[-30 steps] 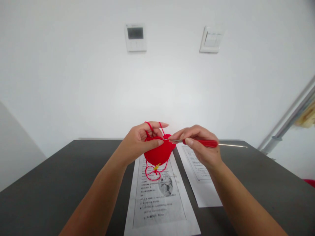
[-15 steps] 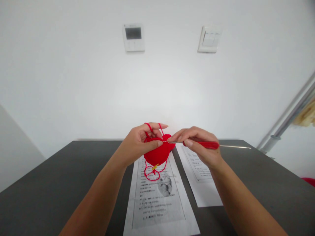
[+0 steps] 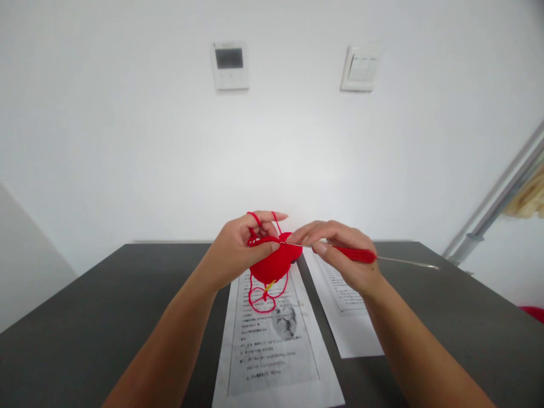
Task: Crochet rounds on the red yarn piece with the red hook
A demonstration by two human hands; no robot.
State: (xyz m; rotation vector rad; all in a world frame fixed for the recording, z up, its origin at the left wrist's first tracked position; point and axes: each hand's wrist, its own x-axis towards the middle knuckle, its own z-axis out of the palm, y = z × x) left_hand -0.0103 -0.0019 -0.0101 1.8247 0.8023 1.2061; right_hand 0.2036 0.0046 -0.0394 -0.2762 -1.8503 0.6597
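Note:
My left hand [image 3: 238,246] pinches a round red crochet piece [image 3: 275,263] in the air above the table, with red yarn [image 3: 255,218] looped over its raised fingers. A yarn tail with a small yellow marker [image 3: 269,286] hangs below the piece. My right hand [image 3: 345,258] grips a red-handled crochet hook [image 3: 356,255]; the hook's metal tip meets the top edge of the piece beside my left thumb.
Two printed instruction sheets, one [image 3: 274,345] under the piece and one [image 3: 346,303] to its right, lie on a dark table [image 3: 85,317]. Behind is a white wall with a control panel [image 3: 229,65] and a switch plate [image 3: 361,68]. A metal pole [image 3: 493,209] slants at right.
The hook's rear end has dipped and swung a little right while the tip stays at the piece. Both hands have shifted very slightly left.

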